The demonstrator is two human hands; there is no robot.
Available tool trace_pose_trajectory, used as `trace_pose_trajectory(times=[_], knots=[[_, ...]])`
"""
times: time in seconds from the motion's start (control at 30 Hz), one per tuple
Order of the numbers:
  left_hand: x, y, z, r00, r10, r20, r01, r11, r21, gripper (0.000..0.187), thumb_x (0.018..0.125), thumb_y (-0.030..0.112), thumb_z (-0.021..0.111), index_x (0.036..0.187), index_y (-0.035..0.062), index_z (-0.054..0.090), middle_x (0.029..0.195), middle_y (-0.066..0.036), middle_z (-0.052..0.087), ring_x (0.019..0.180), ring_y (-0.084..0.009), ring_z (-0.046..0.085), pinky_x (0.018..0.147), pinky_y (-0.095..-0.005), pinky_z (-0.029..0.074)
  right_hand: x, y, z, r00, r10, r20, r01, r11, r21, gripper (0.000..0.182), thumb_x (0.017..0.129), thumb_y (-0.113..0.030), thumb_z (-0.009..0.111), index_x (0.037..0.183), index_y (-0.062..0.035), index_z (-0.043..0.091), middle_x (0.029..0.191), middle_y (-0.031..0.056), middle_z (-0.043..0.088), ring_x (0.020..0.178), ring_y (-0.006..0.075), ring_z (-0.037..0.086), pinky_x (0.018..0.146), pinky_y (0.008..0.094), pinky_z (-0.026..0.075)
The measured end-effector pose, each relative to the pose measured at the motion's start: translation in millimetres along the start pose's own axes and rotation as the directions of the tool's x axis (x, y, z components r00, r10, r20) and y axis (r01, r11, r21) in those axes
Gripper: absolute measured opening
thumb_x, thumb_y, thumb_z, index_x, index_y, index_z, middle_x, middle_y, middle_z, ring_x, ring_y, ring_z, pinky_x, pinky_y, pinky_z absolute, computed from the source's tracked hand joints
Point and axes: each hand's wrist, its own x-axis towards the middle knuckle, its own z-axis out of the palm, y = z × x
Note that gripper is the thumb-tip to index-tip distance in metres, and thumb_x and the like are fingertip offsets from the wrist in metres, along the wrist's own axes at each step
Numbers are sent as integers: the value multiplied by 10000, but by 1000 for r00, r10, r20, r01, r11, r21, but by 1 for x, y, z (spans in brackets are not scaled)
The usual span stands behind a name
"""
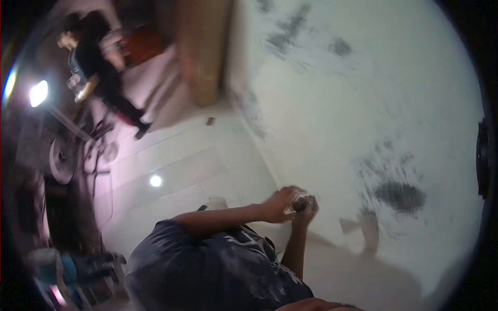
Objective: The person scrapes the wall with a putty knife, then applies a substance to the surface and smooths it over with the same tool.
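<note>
Both hands meet in front of the torso, near the pale wall (321, 119). My left hand (280, 205) is closed, its fingers coated with something whitish. Against it, my right hand (310, 208) is closed as well. Between them shows a small dark thing (299, 204), too blurred to name. Dark grey smudges (399, 196) mark the wall to the right of the hands, and a shadow falls there.
A bright lamp (39, 94) on a stand is at the left. A person (96, 62) in dark clothes stands at the upper left, near a brown upright panel (203, 52). A small brown piece (210, 121) lies on the pale floor (181, 160). Another person (67, 267) is lower left.
</note>
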Motion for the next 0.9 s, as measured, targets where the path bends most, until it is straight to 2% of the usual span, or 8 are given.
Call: trace_pose_trajectory(times=[0.1, 0.17, 0.4, 0.53, 0.63, 0.73, 0.77, 0.9], knots=[[-13, 8, -9, 988, -152, 13, 152, 988, -41, 762, 743, 159, 741, 1393, 67, 354, 1361, -205, 416, 1277, -403, 368, 1070, -472, 312, -6, 12, -3, 952, 83, -296, -29, 983, 182, 173, 899, -109, 487, 730, -77, 462, 681, -5, 424, 608, 101, 415, 515, 263, 343], [-23, 8, -11, 979, -200, 52, 195, 977, 86, 750, 737, 193, 766, 1377, 87, 390, 1360, -200, 421, 1256, -405, 393, 1053, -493, 329, -16, -32, 11, 999, -19, -28, 27, 957, 288, 242, 913, -103, 496, 695, -83, 395, 648, -12, 367, 585, 101, 360, 520, 259, 279], [-39, -14, 21, 1000, -1, 16, 1, 999, -36, 502, 750, 218, 762, 1191, 102, 552, 1275, -134, 520, 1185, -369, 474, 943, -511, 407, -50, -54, 15, 997, -59, 46, 35, 910, 412, 225, 947, -175, 556, 771, -69, 466, 634, -1, 396, 569, 119, 373, 542, 285, 316], [-29, -14, 18, 996, 34, 78, -27, 996, -84, 366, 790, 175, 719, 1125, 95, 595, 1170, -117, 596, 1134, -337, 525, 918, -491, 425, -51, -39, 9, 987, -139, 76, 116, 963, 244, 170, 891, -126, 588, 758, -53, 510, 676, -7, 479, 608, 71, 422, 547, 246, 344], [-26, -14, 6, 981, -50, 190, 76, 988, -131, 297, 820, 192, 688, 1090, 112, 593, 1104, -119, 608, 1126, -347, 511, 923, -495, 400, -45, -39, 17, 979, -166, 121, 184, 970, -156, 187, 907, -151, 575, 761, -51, 516, 688, -12, 495, 613, 75, 441, 544, 244, 353], [-30, -32, -32, 937, -111, 330, 159, 980, -123, 292, 826, 214, 686, 1081, 112, 586, 1115, -110, 597, 1128, -349, 502, 925, -505, 395, -41, -29, 59, 992, -64, 108, 60, 997, 38, 136, 919, -131, 549, 811, -55, 517, 691, 0, 491, 619, 79, 446, 550, 256, 369], [-37, -39, -40, 969, 22, 246, -14, 999, -32, 476, 733, 89, 749, 1158, 58, 539, 1143, -158, 562, 1112, -377, 513, 916, -483, 425, -40, -21, 71, 992, -95, 87, 78, 981, 179, 127, 949, -154, 534, 869, -60, 505, 687, 12, 476, 615, 91, 442, 560, 275, 397], [-24, -46, -79, 991, 60, 120, -55, 998, -45, 467, 797, 95, 715, 1209, 63, 499, 1185, -165, 552, 1160, -359, 493, 978, -463, 386, -26, -18, 91, 993, -118, 15, 115, 985, 130, 219, 997, -244, 501, 878, -63, 474, 684, 0, 437, 593, 102, 422, 573, 288, 422]])
